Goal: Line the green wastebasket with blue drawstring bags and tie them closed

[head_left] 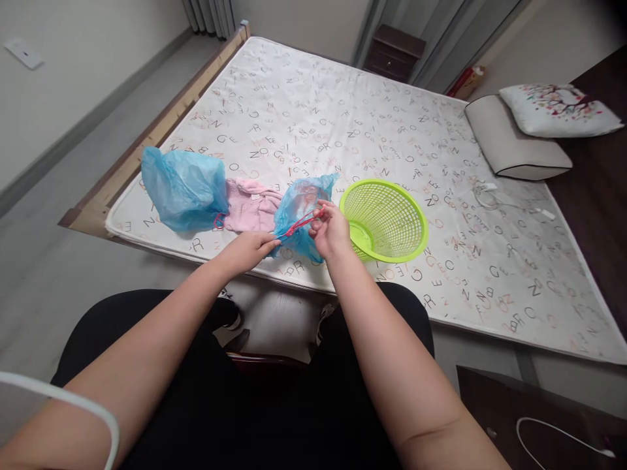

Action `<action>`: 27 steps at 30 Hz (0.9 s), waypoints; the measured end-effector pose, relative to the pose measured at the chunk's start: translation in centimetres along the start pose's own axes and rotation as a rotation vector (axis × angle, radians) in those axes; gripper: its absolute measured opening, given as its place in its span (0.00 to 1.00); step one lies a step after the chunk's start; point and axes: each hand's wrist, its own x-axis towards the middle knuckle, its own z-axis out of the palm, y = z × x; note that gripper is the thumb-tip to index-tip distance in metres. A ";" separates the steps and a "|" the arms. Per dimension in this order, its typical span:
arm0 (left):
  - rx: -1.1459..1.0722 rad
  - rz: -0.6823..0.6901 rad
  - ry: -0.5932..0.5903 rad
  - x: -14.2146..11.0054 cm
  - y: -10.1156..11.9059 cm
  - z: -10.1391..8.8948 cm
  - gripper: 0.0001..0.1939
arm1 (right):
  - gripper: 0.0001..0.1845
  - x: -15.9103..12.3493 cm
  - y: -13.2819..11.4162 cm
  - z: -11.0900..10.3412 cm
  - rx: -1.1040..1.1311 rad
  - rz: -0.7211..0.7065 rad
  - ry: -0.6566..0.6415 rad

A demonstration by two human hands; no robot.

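Near the front edge of the mattress I hold a thin blue plastic bag [304, 196] with a red drawstring [300, 223]. My left hand [252, 250] pinches the bag's edge between thumb and fingers. My right hand [332, 230] has its fingers curled on the red drawstring, which is pulled taut toward it. Left of this bag lies a folded pink fluffy cloth [249, 207]. A second, puffed-up blue plastic bag [183, 186] lies farther left, touching the cloth. Just right of my right hand, a lime-green mesh basket [392, 219] leans with its mouth tilted toward me.
The white letter-print mattress [313, 117] rests on a wooden bed frame [196, 91]. At the right are a grey pillow [514, 140], a tree-print cushion [558, 109] and a white cable [509, 202]. A dark nightstand [394, 52] stands behind. Another white cable [73, 398] crosses my left forearm.
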 end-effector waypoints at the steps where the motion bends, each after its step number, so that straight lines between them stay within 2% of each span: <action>1: -0.002 -0.033 -0.004 0.1 -0.2 0.1 0.24 | 0.10 0.0 0.2 0.0 -0.016 -0.035 0.041; 4: -0.050 -0.121 -0.038 0.2 -0.6 0.3 0.24 | 0.09 0.2 1.0 0.0 -0.035 -0.077 0.082; 9: -0.120 -0.135 -0.068 0.2 -0.3 0.5 0.24 | 0.11 0.4 1.8 -0.1 0.016 -0.141 -0.002; 14: -0.119 -0.123 -0.059 0.1 0.0 0.4 0.23 | 0.23 0.2 2.9 0.1 -0.027 -0.196 -0.007; 17: -0.087 -0.157 -0.070 0.1 -0.4 0.4 0.22 | 0.28 0.2 3.4 0.0 -0.188 -0.328 -0.027; 21: -0.019 -0.203 -0.104 -0.2 -1.0 0.2 0.21 | 0.22 0.6 2.9 -0.4 -0.384 -0.532 -0.029; 25: 0.057 -0.196 -0.152 -0.5 -1.4 0.0 0.22 | 0.16 1.0 1.9 -0.6 -0.303 -0.471 -0.029; 27: 0.076 -0.164 -0.127 -0.7 -1.3 0.0 0.19 | 0.14 1.0 1.6 -0.5 -0.231 -0.439 -0.022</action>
